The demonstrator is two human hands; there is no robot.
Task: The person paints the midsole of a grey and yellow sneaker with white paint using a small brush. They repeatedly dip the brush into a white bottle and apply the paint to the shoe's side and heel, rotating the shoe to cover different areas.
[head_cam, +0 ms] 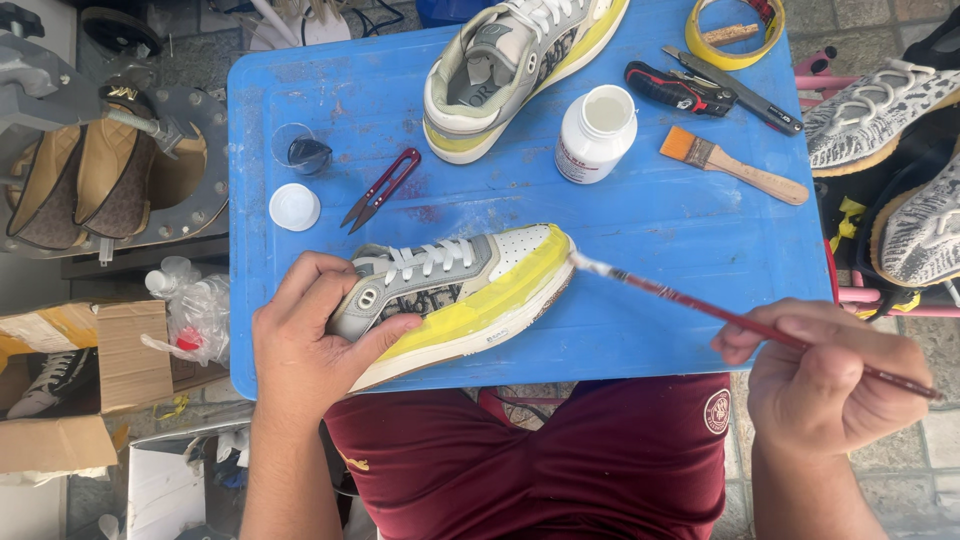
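Note:
A grey and white sneaker with yellow masking tape along its sole lies on its side on the blue table. My left hand grips its heel end. My right hand holds a thin red paintbrush. The brush's white-coated tip touches the sneaker's toe. The matching second sneaker lies at the table's far edge. An open white bottle stands between the two shoes.
On the table lie red thread snips, a white cap, a small clear cup, a flat wooden brush, a red-black knife and a yellow tape roll. Knit sneakers lie to the right, cardboard boxes to the left.

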